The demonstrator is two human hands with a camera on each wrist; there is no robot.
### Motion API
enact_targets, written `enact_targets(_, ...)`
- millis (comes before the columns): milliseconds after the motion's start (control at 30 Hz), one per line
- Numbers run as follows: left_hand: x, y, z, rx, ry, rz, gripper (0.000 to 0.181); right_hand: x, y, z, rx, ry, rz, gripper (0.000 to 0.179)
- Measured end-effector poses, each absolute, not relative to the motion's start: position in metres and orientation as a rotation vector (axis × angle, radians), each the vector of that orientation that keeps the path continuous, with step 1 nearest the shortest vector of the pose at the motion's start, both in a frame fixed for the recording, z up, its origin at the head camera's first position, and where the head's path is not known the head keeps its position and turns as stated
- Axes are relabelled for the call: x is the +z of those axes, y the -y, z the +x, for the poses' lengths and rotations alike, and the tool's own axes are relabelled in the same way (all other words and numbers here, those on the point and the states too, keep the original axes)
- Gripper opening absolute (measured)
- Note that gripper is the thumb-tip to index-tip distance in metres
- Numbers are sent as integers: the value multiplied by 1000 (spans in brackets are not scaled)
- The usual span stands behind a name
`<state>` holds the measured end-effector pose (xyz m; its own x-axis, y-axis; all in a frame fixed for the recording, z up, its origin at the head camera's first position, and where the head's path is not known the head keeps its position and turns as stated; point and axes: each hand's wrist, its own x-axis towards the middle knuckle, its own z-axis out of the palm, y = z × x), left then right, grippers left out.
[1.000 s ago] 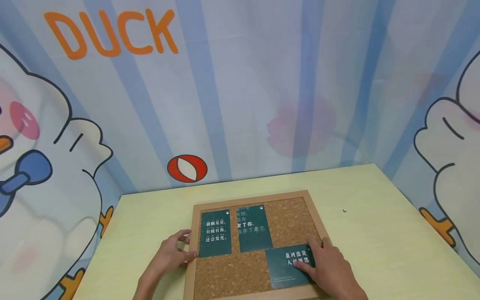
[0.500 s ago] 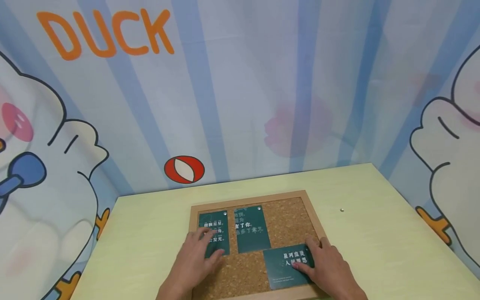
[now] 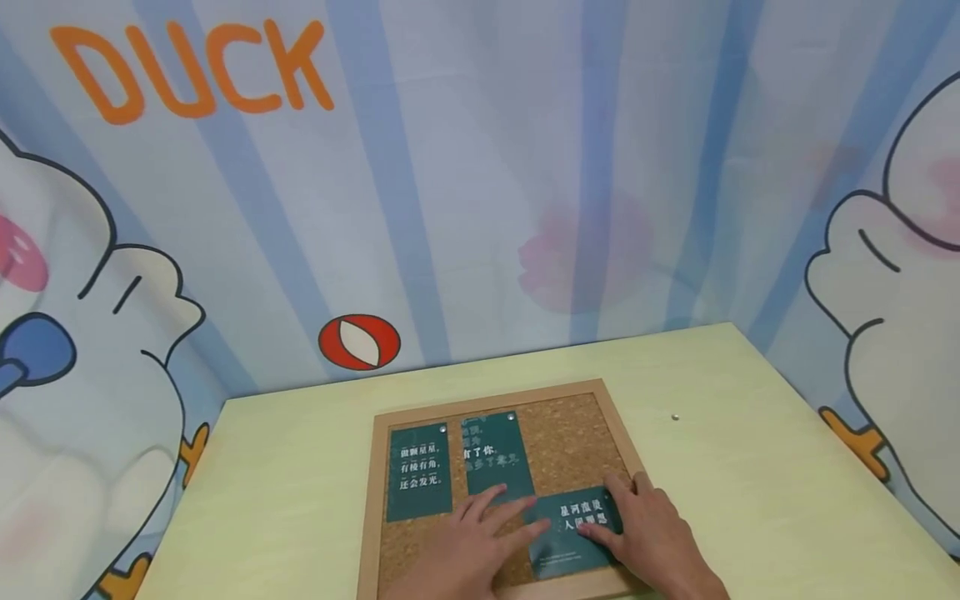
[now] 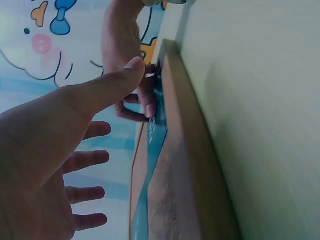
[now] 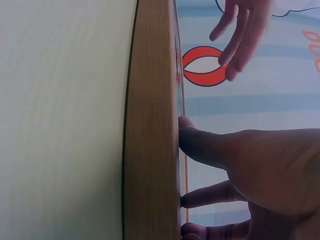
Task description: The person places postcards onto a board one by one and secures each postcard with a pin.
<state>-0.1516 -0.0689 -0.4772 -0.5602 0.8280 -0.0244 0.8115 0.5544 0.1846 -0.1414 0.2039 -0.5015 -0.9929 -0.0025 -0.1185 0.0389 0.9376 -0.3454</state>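
Note:
A wood-framed cork board (image 3: 567, 437) lies on the table with several dark green cards bearing white Chinese characters. My right hand (image 3: 654, 533) rests on the right part of the horizontal card (image 3: 561, 557) at the lower right; its thumb lies on the lettering and its other fingers cover the right end near the frame. My left hand (image 3: 468, 546) hovers over the lower middle of the board, fingers spread toward that card. In the left wrist view, the left hand (image 4: 47, 165) appears raised off the board, holding nothing. Two upright cards, left (image 3: 417, 500) and middle (image 3: 495, 458), have shiny tacks at their upper right corners.
One loose silver tack (image 3: 675, 417) lies on the pale yellow table (image 3: 750, 467), right of the board. A cloth backdrop (image 3: 487, 208) with blue stripes and cartoon ducks hangs behind and at both sides. The board's wooden frame (image 5: 152, 125) forms a raised edge.
My left hand has let go of the frame's left side and moved right across the board toward the lower right card. The right hand stays on that card. The head view has shifted slightly.

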Motion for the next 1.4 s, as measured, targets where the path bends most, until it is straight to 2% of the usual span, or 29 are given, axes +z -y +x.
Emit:
enact_targets(167, -487, 61, -152, 185, -2598, 1507, 77, -502, -203, -141, -529, -2965, 27, 82)
enact_targets(533, -495, 53, -148, 91, -2559, 1489, 66, -498, -208, -142, -593, -2936, 31, 86)
enact_targets(633, -496, 51, -148, 96, -2566, 1469, 67, -495, -215, -144, -667, -2925, 1, 79)
enact_targets(833, -495, 50, -148, 102, -2574, 1440, 68, -490, -239, -155, -816, -2917, -88, 55)
enact_targets(1133, -496, 50, -149, 166, -2580, 1445, 68, -478, -303, -188, -802, -3118, -265, 40)
enact_targets(1400, -497, 52, -149, 189, -2594, 1435, 66, -494, -344, -220, -853, -3113, -236, 32)
